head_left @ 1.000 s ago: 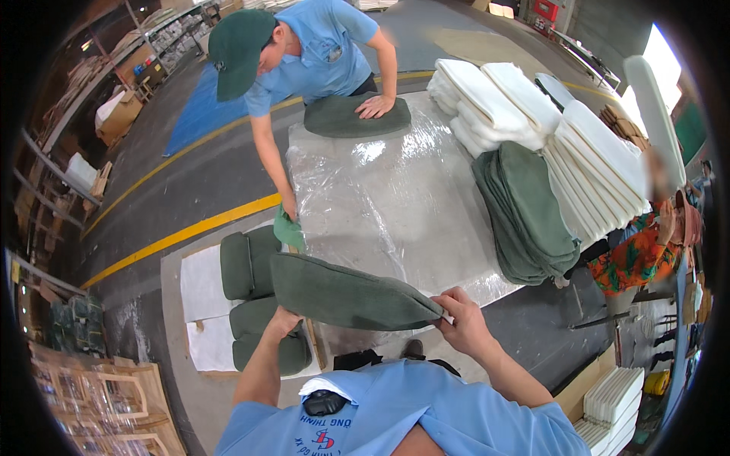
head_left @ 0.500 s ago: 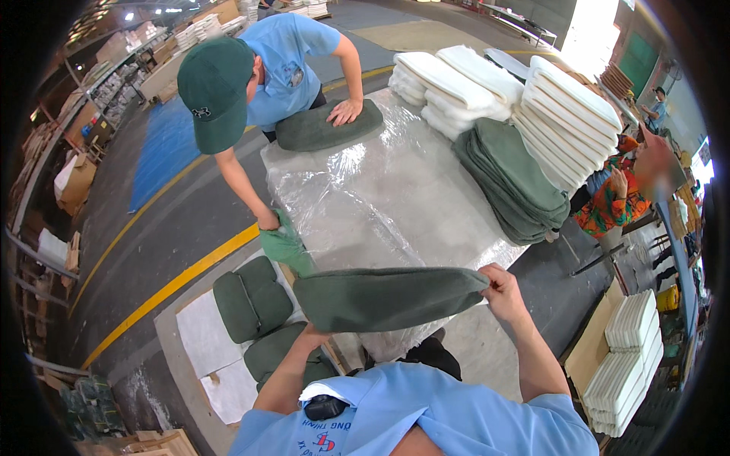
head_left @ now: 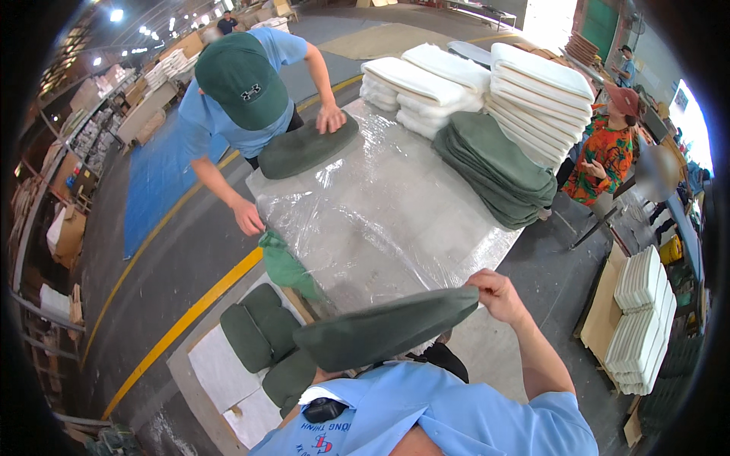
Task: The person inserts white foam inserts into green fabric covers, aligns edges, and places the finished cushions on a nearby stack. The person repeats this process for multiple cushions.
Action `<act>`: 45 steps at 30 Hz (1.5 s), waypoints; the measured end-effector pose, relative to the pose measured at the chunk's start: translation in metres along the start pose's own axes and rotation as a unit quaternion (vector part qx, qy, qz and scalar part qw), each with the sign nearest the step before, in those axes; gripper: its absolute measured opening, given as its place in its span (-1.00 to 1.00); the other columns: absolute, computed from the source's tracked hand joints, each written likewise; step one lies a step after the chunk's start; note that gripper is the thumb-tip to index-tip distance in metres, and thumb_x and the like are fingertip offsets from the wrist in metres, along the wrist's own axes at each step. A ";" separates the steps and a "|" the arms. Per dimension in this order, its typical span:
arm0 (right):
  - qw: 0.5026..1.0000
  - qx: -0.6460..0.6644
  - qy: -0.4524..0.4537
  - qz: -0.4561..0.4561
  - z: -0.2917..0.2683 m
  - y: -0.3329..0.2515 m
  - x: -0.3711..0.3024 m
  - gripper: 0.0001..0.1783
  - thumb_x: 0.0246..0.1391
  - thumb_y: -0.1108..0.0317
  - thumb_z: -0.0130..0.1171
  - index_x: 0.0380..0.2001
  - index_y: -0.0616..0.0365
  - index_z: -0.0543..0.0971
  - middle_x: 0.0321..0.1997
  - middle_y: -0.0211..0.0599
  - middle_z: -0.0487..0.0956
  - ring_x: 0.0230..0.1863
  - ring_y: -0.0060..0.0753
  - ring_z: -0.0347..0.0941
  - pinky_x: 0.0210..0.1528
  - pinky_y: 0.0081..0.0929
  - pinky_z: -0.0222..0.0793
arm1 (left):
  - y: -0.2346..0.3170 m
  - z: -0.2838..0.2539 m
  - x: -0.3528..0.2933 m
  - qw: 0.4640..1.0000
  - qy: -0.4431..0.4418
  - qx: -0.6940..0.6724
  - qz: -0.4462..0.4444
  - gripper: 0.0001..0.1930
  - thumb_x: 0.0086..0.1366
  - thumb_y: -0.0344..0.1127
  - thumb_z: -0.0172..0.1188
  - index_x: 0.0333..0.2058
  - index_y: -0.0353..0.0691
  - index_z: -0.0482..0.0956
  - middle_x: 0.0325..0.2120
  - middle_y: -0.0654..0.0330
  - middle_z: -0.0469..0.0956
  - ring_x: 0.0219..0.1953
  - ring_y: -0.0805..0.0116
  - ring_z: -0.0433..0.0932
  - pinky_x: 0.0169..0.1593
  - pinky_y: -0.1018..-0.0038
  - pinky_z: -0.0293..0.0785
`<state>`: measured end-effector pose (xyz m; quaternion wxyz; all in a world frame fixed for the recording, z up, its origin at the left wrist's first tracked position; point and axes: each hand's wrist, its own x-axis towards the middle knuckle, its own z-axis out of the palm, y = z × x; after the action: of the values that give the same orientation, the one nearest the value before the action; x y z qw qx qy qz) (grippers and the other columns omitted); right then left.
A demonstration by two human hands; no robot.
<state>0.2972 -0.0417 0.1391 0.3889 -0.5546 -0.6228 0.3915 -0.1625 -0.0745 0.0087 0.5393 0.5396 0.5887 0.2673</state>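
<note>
A long dark green cushion (head_left: 388, 327) is held up in front of my chest, tilted so its right end is higher. My right hand (head_left: 498, 295) is closed on that right end, thumb and fingers pinching the cover. Under the left end, my left hand (head_left: 325, 375) holds the cushion from below; the fabric hides most of it and its fingers. Beyond lies a table (head_left: 388, 197) covered in clear plastic film. A green cloth (head_left: 289, 266) hangs over its left edge.
Across the table, a co-worker (head_left: 243, 80) rests one hand on another green cushion (head_left: 308, 148). Stacked green covers (head_left: 498, 163) and white pads (head_left: 536, 95) stand on the table's right. Green cushions (head_left: 260, 327) lie on a pallet at left. White pads (head_left: 642, 311) are piled at right.
The cushion's left end has dropped and it now tilts more, nearer my body. My left hand is more hidden. The co-worker's hand has come off the green cloth's top.
</note>
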 end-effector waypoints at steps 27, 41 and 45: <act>0.994 -0.086 0.064 -0.022 0.008 -0.015 -0.007 -0.57 -0.03 0.69 0.16 -0.11 0.09 0.74 -0.17 -0.23 0.67 -0.13 -0.18 0.63 -0.10 -0.36 0.55 | 0.302 0.051 0.071 0.814 -0.335 0.353 0.316 -0.48 0.34 0.03 0.35 0.12 -0.20 0.55 -0.03 0.06 0.65 0.00 0.00 0.65 0.02 0.16 0.57; 0.861 0.376 0.239 0.246 0.073 0.065 -0.114 -0.79 0.37 0.31 0.27 -0.02 0.13 0.65 -0.18 -0.45 0.67 -0.14 -0.62 0.56 -0.10 -0.52 0.49 | 0.320 0.077 0.065 0.813 -0.317 0.268 0.408 -0.82 0.26 -0.34 0.37 -0.38 -0.31 0.58 -0.48 0.01 0.54 -0.44 -0.03 0.52 -0.35 0.23 0.42; 0.807 0.508 0.139 0.268 0.129 0.057 -0.112 -0.71 0.34 0.20 0.33 0.05 0.04 0.64 -0.06 -0.55 0.66 0.03 -0.63 0.52 0.05 -0.48 0.44 | 0.329 0.075 0.063 0.784 -0.374 0.279 0.409 -0.81 0.19 -0.40 0.42 -0.41 -0.31 0.55 -0.53 0.05 0.46 -0.50 0.04 0.45 -0.39 0.28 0.37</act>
<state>0.2095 -0.1560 0.0308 0.5770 -0.4713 -0.1013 0.6593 0.0317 0.0540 0.2614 0.3831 0.9144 0.1139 0.0640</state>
